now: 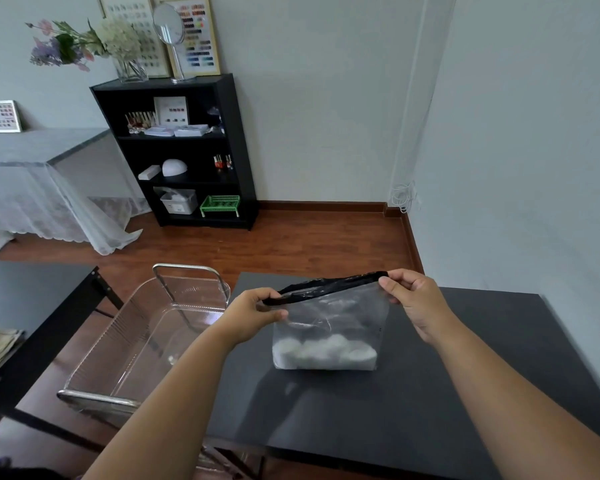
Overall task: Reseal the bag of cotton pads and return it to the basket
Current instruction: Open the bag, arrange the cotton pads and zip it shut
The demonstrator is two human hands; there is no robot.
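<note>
I see the bag [326,327] upright on the desk [465,358], cotton pads [323,353] at bottom; left hand [253,315] and right hand [413,299] pinch its black top strip's ends, running left-right. Clear basket [146,334] stands left.

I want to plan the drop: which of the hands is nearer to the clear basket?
Left. The left hand pinches the bag right beside the basket; the right hand holds the bag's far end.
</note>
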